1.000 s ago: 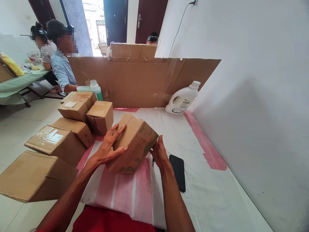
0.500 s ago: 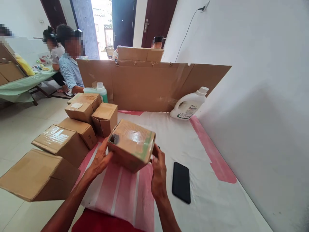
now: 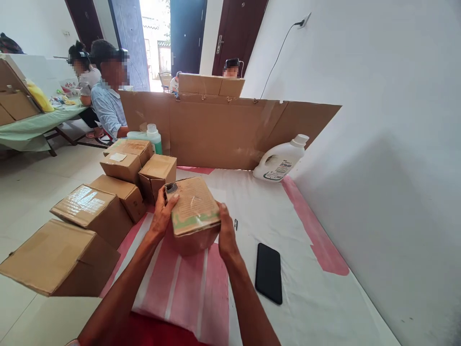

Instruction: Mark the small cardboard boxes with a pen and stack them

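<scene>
Between my two hands is a brown cardboard box (image 3: 196, 206) with a green band along its near top edge and a dark patch at its far left corner. My left hand (image 3: 163, 211) grips its left side, the thumb lying on the top face. On the right side my right hand (image 3: 226, 233) presses with its fingers, partly hidden by the box. The box is over the pink-striped part of the table cover (image 3: 180, 288); whether its bottom touches the cover I cannot tell. A black phone (image 3: 268, 273) lies to the right of my right hand.
Several closed cardboard boxes (image 3: 91, 206) line the table's left side. Behind them stands a bottle of green liquid (image 3: 154, 138). A cardboard panel (image 3: 216, 129) rises across the back, with a white jug (image 3: 281, 159) leaning before it. A person (image 3: 108, 101) sits beyond at left.
The box has turned between my hands, so its green band now faces nearer to me. My left thumb has come onto its top, and my right hand has shifted slightly left.
</scene>
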`<state>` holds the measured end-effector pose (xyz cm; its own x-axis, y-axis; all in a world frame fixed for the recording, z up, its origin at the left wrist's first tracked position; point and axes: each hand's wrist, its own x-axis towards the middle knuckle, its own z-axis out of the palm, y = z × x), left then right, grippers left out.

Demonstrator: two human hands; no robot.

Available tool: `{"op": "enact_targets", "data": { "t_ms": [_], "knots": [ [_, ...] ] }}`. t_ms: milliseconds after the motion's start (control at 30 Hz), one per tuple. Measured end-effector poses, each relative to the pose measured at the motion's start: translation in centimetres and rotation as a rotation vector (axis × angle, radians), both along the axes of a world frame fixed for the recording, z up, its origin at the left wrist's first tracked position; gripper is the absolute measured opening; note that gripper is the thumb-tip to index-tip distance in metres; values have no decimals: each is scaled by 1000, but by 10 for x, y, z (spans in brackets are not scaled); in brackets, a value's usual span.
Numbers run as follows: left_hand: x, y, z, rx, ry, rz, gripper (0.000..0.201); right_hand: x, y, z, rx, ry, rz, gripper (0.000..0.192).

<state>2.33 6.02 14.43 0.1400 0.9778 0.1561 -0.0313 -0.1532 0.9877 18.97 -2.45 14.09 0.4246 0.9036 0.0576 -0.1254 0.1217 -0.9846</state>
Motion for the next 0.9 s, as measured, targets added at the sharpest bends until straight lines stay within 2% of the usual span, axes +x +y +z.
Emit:
{"op": "enact_targets", "data": {
  "t_ms": [100,200,300,367,433,533,633,800,900],
  "knots": [
    [-10,-8,15,2,34,-85,61,-25,-38,-5,24,-54,-41,54],
    [-20,-35,34,53,105,-198,59,-31,-81,-6,19,-41,-59,53],
    [-23,-69,49,80,165,-314,58,-24,-104,10,-20,-8,-74,56],
    [-21,-88,56,150,206,-389,58,-18,-107,26,-85,-141,-155,59],
    [-17,-102,59,224,246,-420,57,-14,-104,40,-139,-369,-289,67],
    [-11,-117,59,256,293,-399,52,-15,-98,50,-107,-668,-411,78],
    [-7,-128,55,248,309,-283,45,-23,-97,50,-22,-833,-395,73],
    [-11,-130,49,219,275,-131,34,-41,-100,54,-19,-800,-341,68],
    [-13,-124,46,215,283,-88,30,-30,-100,48,67,-637,-341,62]
  ]
}}
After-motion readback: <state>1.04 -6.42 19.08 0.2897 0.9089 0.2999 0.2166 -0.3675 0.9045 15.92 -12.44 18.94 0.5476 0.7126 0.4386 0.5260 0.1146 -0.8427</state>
